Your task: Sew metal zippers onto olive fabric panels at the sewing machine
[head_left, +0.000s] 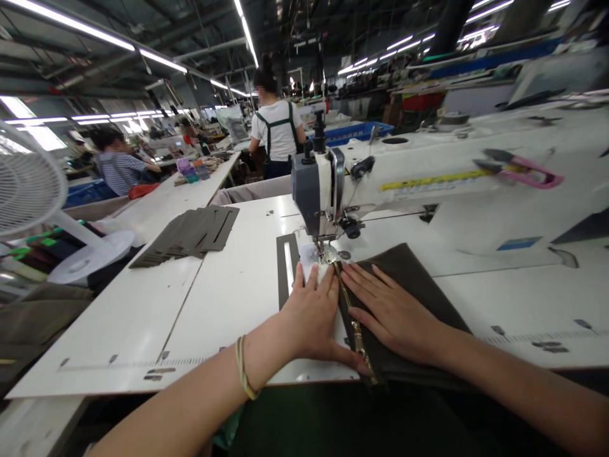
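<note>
A brass-toothed zipper (351, 309) runs from the presser foot (328, 252) of a sewing machine (307, 193) toward the table's front edge. It lies along the left side of a dark olive fabric piece (412, 270). My left hand (311, 314) is spread flat just left of the zipper, fingertips close to the foot and thumb touching the zipper's lower end by its slider. On the fabric, to the zipper's right, my right hand (397, 314) lies flat with fingers extended. A dark panel with a long slot (282, 270) sits left of my left fingers, partly hidden by them.
A fanned stack of dark slotted panels (190, 233) lies on the white table (228, 298) at left. Pink-handled snips (537, 174) and a yellow tape measure (428, 181) rest on the machine arm. A white fan (90, 247) stands far left. Co-workers are beyond.
</note>
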Demonstrator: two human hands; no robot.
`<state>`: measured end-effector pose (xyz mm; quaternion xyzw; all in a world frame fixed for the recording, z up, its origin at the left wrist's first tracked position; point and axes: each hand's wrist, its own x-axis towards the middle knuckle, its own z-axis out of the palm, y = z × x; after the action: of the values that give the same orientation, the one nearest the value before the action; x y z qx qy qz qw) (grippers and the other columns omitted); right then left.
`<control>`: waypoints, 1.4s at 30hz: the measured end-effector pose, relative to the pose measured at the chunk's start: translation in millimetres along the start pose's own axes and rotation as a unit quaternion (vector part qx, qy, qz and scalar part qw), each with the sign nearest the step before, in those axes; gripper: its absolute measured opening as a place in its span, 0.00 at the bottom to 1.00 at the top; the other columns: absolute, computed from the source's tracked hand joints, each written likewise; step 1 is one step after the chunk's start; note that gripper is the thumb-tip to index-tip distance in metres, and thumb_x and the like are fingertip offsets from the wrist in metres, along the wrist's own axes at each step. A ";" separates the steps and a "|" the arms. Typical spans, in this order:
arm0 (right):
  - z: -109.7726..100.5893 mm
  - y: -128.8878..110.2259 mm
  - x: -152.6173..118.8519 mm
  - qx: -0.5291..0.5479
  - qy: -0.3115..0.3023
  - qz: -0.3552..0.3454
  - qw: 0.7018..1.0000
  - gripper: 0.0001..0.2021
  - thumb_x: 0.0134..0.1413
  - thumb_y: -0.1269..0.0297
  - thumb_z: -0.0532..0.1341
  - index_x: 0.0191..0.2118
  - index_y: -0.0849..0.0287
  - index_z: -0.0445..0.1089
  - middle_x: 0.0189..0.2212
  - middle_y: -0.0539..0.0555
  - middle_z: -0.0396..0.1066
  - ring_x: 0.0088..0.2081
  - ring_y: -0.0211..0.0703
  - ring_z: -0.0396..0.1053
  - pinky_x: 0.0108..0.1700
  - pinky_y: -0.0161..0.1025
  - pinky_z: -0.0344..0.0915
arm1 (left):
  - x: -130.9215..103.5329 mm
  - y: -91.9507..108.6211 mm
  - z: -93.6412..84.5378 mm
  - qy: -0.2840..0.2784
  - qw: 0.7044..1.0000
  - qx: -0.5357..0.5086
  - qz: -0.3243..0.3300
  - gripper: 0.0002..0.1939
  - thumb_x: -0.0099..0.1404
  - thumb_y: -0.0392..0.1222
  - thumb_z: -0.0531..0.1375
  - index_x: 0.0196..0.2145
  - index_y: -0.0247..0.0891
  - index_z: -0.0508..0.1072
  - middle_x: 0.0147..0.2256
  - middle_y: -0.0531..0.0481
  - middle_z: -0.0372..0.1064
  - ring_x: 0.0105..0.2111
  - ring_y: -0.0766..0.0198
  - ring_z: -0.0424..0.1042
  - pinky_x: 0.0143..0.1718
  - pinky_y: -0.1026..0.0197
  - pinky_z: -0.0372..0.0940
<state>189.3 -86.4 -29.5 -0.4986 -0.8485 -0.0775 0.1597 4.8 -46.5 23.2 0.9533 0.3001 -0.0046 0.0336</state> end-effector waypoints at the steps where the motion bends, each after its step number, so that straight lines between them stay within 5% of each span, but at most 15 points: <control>1: -0.9 1.1 -0.4 0.003 -0.001 -0.002 1.000 0.25 0.64 0.59 0.42 0.61 0.67 0.50 0.61 0.59 0.47 0.63 0.45 0.42 0.61 0.53 0.48 | -1.0 -0.2 0.4 0.002 1.000 -0.009 -0.001 0.66 0.40 0.77 0.55 0.61 0.21 0.43 0.61 0.25 0.38 0.61 0.33 0.36 0.57 0.33 0.29; 5: 1.2 4.1 -0.7 0.008 0.002 0.003 1.000 0.24 0.64 0.63 0.39 0.61 0.68 0.49 0.62 0.59 0.46 0.63 0.42 0.42 0.60 0.52 0.49 | -20.9 12.8 -0.4 0.029 0.998 -0.049 0.011 0.53 0.50 0.71 0.56 0.60 0.25 0.49 0.61 0.31 0.42 0.62 0.39 0.38 0.59 0.36 0.28; 11: 12.6 6.7 -3.7 -0.026 0.019 -0.012 0.999 0.23 0.64 0.64 0.41 0.61 0.67 0.50 0.62 0.58 0.46 0.63 0.43 0.43 0.60 0.51 0.51 | -73.7 34.3 -5.2 0.053 0.980 -0.147 0.127 0.16 0.66 0.47 0.54 0.47 0.37 0.68 0.49 0.47 0.68 0.53 0.59 0.62 0.63 0.49 0.26; 13: 15.2 7.5 -4.9 -0.029 0.033 -0.018 0.999 0.24 0.63 0.63 0.42 0.62 0.66 0.48 0.62 0.58 0.46 0.62 0.45 0.44 0.59 0.52 0.52 | -81.2 20.6 -5.5 0.077 0.979 -0.156 0.107 0.17 0.66 0.48 0.53 0.49 0.38 0.67 0.48 0.47 0.68 0.53 0.60 0.63 0.63 0.51 0.29; 17: 18.2 8.7 -5.9 -0.014 0.053 -0.022 0.998 0.26 0.63 0.60 0.44 0.64 0.61 0.43 0.62 0.57 0.47 0.62 0.47 0.47 0.58 0.54 0.54 | -87.4 -14.2 -4.0 0.077 0.992 -0.076 -0.071 0.44 0.59 0.63 0.55 0.61 0.28 0.50 0.61 0.31 0.42 0.62 0.44 0.40 0.60 0.40 0.38; 19: 18.5 9.3 -5.0 -0.015 0.062 -0.026 0.998 0.26 0.63 0.60 0.44 0.64 0.61 0.42 0.62 0.57 0.47 0.61 0.47 0.47 0.58 0.54 0.55 | -91.9 -17.9 -3.0 0.051 0.992 -0.066 -0.098 0.45 0.59 0.66 0.52 0.61 0.27 0.49 0.61 0.29 0.40 0.62 0.42 0.38 0.59 0.37 0.39; 23: 17.1 10.0 0.5 -0.024 0.086 -0.032 0.995 0.24 0.62 0.59 0.46 0.61 0.62 0.51 0.60 0.58 0.52 0.59 0.48 0.53 0.56 0.52 0.58 | -97.6 -8.1 4.1 0.065 0.995 -0.065 -0.040 0.44 0.55 0.67 0.56 0.60 0.35 0.53 0.58 0.32 0.52 0.58 0.42 0.51 0.58 0.37 0.45; 27: 15.5 9.6 6.8 0.001 0.099 -0.027 0.995 0.20 0.61 0.65 0.46 0.57 0.65 0.59 0.57 0.60 0.58 0.57 0.47 0.57 0.55 0.48 0.61 | -88.9 -16.9 26.2 0.099 0.995 -0.013 -0.002 0.45 0.57 0.60 0.58 0.62 0.31 0.45 0.60 0.30 0.45 0.60 0.39 0.44 0.56 0.35 0.46; 31: 15.1 9.7 8.4 0.034 0.084 -0.038 0.995 0.21 0.61 0.68 0.46 0.59 0.63 0.57 0.58 0.59 0.57 0.58 0.46 0.56 0.56 0.49 0.60 | -83.3 -27.7 40.8 0.118 0.990 -0.005 0.070 0.35 0.60 0.50 0.55 0.60 0.30 0.50 0.60 0.32 0.48 0.60 0.44 0.46 0.59 0.37 0.42; 34: 13.7 9.8 8.4 0.037 0.067 -0.029 0.997 0.22 0.61 0.67 0.47 0.60 0.62 0.55 0.58 0.59 0.56 0.58 0.46 0.55 0.56 0.50 0.60 | -83.4 -23.4 34.3 0.130 0.988 -0.057 0.052 0.30 0.57 0.39 0.55 0.57 0.32 0.56 0.55 0.37 0.58 0.56 0.49 0.56 0.59 0.42 0.49; 37: 12.6 9.7 8.6 0.046 0.081 -0.021 0.995 0.20 0.61 0.67 0.47 0.58 0.62 0.59 0.57 0.58 0.57 0.57 0.46 0.56 0.55 0.49 0.61 | -77.8 -18.9 24.0 0.152 0.985 -0.086 0.014 0.28 0.52 0.33 0.54 0.53 0.33 0.63 0.55 0.37 0.57 0.56 0.48 0.56 0.55 0.44 0.57; 40: 15.2 11.3 6.9 0.074 0.110 0.004 0.991 0.20 0.61 0.68 0.45 0.55 0.63 0.62 0.56 0.59 0.60 0.56 0.45 0.58 0.55 0.46 0.62 | -65.2 -23.5 18.4 0.153 0.986 -0.073 0.003 0.25 0.55 0.32 0.54 0.52 0.35 0.64 0.57 0.38 0.54 0.58 0.48 0.52 0.56 0.44 0.55; 42: 19.3 13.8 4.4 0.078 0.120 0.005 0.990 0.20 0.61 0.68 0.45 0.54 0.63 0.64 0.55 0.59 0.60 0.56 0.46 0.59 0.55 0.46 0.61 | -56.1 -29.8 17.0 0.160 0.984 -0.075 -0.001 0.22 0.58 0.29 0.53 0.51 0.35 0.66 0.54 0.42 0.61 0.55 0.54 0.59 0.56 0.48 0.57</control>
<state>195.5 -70.4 -46.4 -0.4762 -0.8240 -0.0690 0.2992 -58.1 -55.3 6.1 0.9364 0.3017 0.1702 0.0562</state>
